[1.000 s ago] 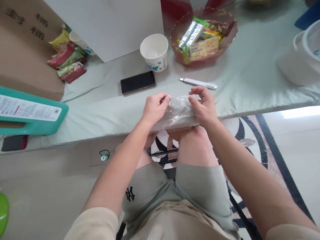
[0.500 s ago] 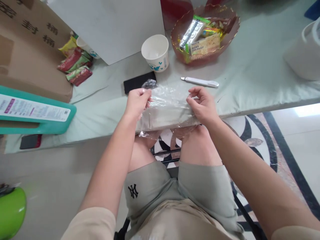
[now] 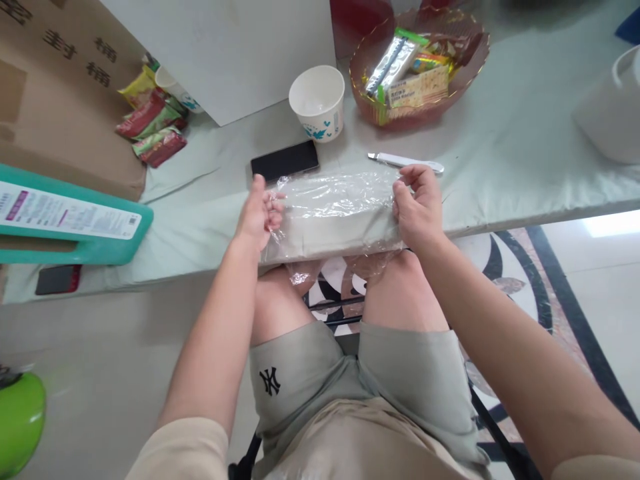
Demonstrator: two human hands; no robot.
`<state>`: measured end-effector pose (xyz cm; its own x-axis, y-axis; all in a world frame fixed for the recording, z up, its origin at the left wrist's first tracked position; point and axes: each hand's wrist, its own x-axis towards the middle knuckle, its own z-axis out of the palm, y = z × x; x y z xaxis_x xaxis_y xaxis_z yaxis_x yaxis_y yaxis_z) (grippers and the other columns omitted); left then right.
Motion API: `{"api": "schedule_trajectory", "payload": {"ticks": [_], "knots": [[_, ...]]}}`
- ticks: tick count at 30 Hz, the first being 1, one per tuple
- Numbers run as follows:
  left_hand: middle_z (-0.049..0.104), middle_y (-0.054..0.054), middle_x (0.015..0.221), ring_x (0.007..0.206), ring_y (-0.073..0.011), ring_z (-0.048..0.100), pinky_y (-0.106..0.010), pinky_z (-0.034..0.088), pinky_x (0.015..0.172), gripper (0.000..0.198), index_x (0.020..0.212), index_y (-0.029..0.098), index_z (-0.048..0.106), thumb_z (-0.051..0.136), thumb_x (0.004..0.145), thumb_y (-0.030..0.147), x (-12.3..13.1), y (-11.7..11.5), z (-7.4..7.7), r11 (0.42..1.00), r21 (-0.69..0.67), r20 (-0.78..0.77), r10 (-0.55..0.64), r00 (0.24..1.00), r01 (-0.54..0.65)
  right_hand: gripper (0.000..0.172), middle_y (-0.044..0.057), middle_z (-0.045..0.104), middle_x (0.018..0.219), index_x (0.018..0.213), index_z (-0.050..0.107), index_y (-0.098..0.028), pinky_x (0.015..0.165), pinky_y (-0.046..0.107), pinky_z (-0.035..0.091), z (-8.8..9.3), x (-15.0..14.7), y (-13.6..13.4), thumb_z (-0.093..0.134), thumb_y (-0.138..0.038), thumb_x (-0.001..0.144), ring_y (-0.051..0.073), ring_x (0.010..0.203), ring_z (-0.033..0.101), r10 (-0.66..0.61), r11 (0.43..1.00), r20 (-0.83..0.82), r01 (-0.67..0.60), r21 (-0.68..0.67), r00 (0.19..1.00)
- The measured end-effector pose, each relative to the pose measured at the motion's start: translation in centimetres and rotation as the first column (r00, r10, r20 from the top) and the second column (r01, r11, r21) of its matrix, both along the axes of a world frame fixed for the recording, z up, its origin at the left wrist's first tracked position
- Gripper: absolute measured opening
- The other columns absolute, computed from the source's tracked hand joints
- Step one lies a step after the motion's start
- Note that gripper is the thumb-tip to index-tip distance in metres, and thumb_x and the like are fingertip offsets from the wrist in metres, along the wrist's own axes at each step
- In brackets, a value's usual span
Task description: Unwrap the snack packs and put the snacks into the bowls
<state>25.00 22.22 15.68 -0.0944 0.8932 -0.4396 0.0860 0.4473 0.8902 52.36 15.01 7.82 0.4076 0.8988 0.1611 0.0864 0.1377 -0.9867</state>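
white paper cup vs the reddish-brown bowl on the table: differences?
Contents: the white paper cup looks empty; the reddish-brown translucent bowl holds snack packets.
Shape: the cup is narrow and deep; the bowl is wide and shallow, with a wavy rim.
Surface: the cup is opaque with blue print; the bowl is see-through.
Shared: both stand upright on the pale green table cover, beyond the clear plastic film held by the left hand and right hand.
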Motion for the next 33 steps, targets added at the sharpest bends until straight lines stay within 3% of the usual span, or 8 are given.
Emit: {"api": "schedule_trajectory", "payload": {"ticks": [4,10,15,20,23,26,30,33], "knots": [[0.066,-0.002,0.067,0.054,-0.0085,0.062,-0.016,0.046,0.045,0.029,0.069,0.016,0.062,0.088,0.072,0.029,-0.4,-1.1,0.3,0.969,-0.02,-0.068,-0.248,0.966,0.247,0.035,0.007,0.055,0.111,0.116,0.057,-0.03,0.062,0.029,0.055,-0.3,0.0,0.0,0.064,-0.055,0.093,0.02,0.096,0.064,0.006,0.999,0.003,-0.006,0.034,1.0],[0.07,0.001,0.071,0.051,-0.0081,0.064,-0.016,0.045,0.042,0.025,0.08,0.021,0.06,0.079,0.084,0.036,-1.4,-1.9,0.0,0.979,0.2,0.039,-0.042,0.998,0.034,0.038,0.004,0.059,0.108,0.118,0.054,-0.031,0.058,0.03,0.052,0.0,-0.2,0.0,0.068,-0.052,0.09,0.016,0.078,0.064,-0.008,1.0,-0.004,0.008,0.004,1.0],[0.072,0.001,0.073,0.055,-0.0106,0.068,-0.019,0.047,0.045,0.026,0.087,0.025,0.06,0.073,0.09,0.046,-2.5,-1.6,0.9,0.952,0.306,0.058,-0.001,0.998,-0.017,0.057,0.002,0.068,0.097,0.126,0.053,-0.032,0.061,0.034,0.055,1.1,-0.1,0.1,0.082,-0.038,0.077,0.017,0.071,0.063,0.156,0.982,-0.079,-0.163,-0.094,0.985],[0.075,-0.001,0.081,0.064,-0.0129,0.073,-0.02,0.053,0.051,0.026,0.091,0.026,0.062,0.072,0.091,0.05,-3.6,-1.5,2.3,0.937,0.349,0.06,-0.012,0.998,-0.01,0.021,-0.002,0.059,0.067,0.091,0.064,-0.025,0.047,0.03,0.045,2.1,0.0,0.0,0.08,-0.03,0.078,0.013,0.054,0.053,0.237,0.953,-0.005,-0.234,-0.191,0.971],[0.073,-0.002,0.075,0.062,-0.014,0.072,-0.022,0.055,0.053,0.023,0.088,0.022,0.065,0.077,0.086,0.042,-4.1,-1.9,1.3,0.963,0.245,0.048,-0.124,0.991,0.108,0.016,-0.001,0.06,0.07,0.087,0.061,-0.025,0.045,0.028,0.043,2.2,-0.3,-0.2,0.075,-0.032,0.083,0.013,0.056,0.057,0.146,0.977,0.027,-0.14,-0.159,0.989],[0.065,0.001,0.06,0.045,-0.0107,0.061,-0.02,0.046,0.042,0.02,0.08,0.019,0.063,0.078,0.082,0.032,-4.1,-2.4,-0.8,0.975,0.158,-0.046,-0.154,0.987,0.16,0.025,0.002,0.07,0.086,0.107,0.059,-0.028,0.046,0.028,0.044,2.1,-0.7,-0.3,0.071,-0.037,0.087,0.017,0.07,0.068,0.106,0.988,0.007,-0.105,-0.114,0.994],[0.056,0.006,0.05,0.032,-0.0076,0.046,-0.019,0.027,0.033,0.022,0.086,0.021,0.062,0.073,0.087,0.04,-4.1,-3.0,-2.9,0.959,0.271,-0.114,-0.049,0.992,0.078,0.054,0.001,0.075,0.089,0.126,0.054,-0.029,0.061,0.034,0.055,1.9,-1.3,-0.3,0.078,-0.025,0.078,0.017,0.066,0.066,0.191,0.971,0.141,-0.166,-0.172,0.971],[0.06,0.006,0.055,0.037,-0.0087,0.051,-0.019,0.031,0.036,0.036,0.098,0.021,0.063,0.078,0.08,0.048,-4.6,-3.1,-3.0,0.957,0.268,-0.074,-0.096,0.993,0.112,0.05,0.001,0.076,0.089,0.125,0.056,-0.028,0.067,0.037,0.058,1.9,-1.6,-0.3,0.07,-0.015,0.079,0.016,0.062,0.064,0.152,0.971,0.202,-0.107,-0.216,0.968]]}}
